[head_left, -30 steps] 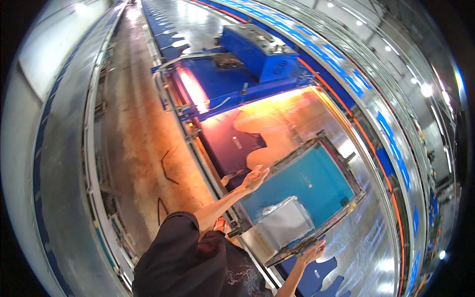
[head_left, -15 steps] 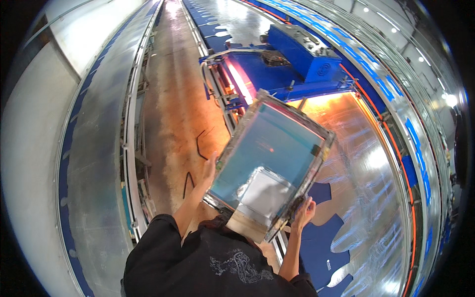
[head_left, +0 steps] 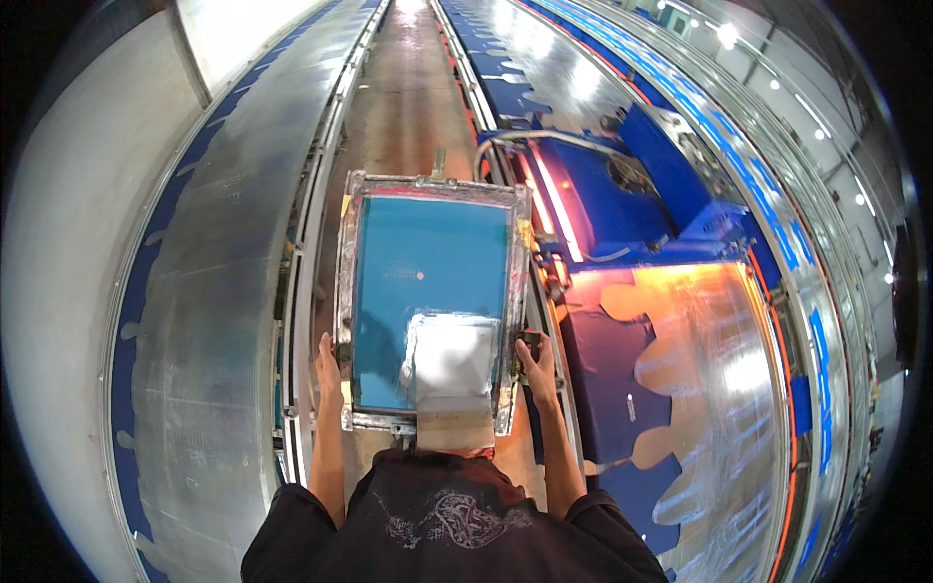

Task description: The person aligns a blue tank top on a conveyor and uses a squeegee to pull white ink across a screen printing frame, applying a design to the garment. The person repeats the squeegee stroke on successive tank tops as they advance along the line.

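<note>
A screen printing frame point(head_left: 434, 190) with a blue-green mesh point(head_left: 437, 253) hangs level in front of my chest, over the aisle. White ink point(head_left: 453, 352) covers a rectangular patch on the near right of the mesh. A flat beige board, perhaps a squeegee point(head_left: 455, 429), lies across the frame's near edge. My left hand point(head_left: 328, 373) presses along the left side of the frame, fingers partly hidden. At the right side my right hand point(head_left: 540, 365) is closed on the frame, beside a small black fitting point(head_left: 528, 342).
Long metal print tables flank the aisle point(head_left: 398, 107): the left table point(head_left: 209, 321) and the right table point(head_left: 714, 408). Dark blue fabric pieces point(head_left: 612, 360) lie on the right one. A blue heater unit point(head_left: 622, 194) with glowing orange tubes straddles that table close to the frame's right.
The frame has swung left from beside the heater and straightened, from tilted to square with the aisle. Both hands have moved with it, and my view has turned toward the aisle.
</note>
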{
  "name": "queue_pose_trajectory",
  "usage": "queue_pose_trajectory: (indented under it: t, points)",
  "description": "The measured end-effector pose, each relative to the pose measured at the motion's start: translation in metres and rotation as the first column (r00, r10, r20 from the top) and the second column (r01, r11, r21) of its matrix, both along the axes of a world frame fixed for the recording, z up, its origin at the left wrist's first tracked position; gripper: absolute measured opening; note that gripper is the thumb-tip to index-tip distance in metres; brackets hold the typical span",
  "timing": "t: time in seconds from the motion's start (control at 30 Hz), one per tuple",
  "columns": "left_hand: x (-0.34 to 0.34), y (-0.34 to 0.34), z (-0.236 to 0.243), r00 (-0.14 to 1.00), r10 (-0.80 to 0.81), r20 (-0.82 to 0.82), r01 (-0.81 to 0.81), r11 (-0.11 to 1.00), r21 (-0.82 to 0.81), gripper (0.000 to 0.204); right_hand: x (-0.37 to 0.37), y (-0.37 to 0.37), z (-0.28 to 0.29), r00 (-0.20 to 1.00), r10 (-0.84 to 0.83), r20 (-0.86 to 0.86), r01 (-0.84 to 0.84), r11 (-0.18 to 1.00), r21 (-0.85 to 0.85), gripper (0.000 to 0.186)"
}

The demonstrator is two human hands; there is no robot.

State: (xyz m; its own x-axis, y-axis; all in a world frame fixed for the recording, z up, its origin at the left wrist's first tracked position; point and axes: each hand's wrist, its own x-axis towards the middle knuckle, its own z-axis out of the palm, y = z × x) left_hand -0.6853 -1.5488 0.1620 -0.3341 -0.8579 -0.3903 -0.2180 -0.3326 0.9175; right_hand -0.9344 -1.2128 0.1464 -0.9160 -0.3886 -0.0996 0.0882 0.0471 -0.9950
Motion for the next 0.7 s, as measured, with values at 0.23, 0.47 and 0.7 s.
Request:
queue_pose_trajectory:
  t: [0.23,0.47,0.7]
  points:
    - [0.062,-0.082,-0.025,0.997,0.062,-0.051,-0.065,0.996,-0.057,0.08,0.019,-0.105,-0.007,0.997,0.072,-0.037,-0.071,0.997,0.041,0.044]
    - [0.045,-0.133,-0.003,0.995,-0.091,-0.047,0.096,0.989,0.114,0.083,0.022,-0.144,-0.004,0.999,0.022,0.033,-0.028,0.979,0.203,0.053]
    - [0.013,-0.158,0.009,0.988,-0.154,-0.026,0.156,0.979,0.13,0.082,0.0,-0.167,-0.006,0.997,-0.033,0.064,0.017,0.972,0.233,0.056]
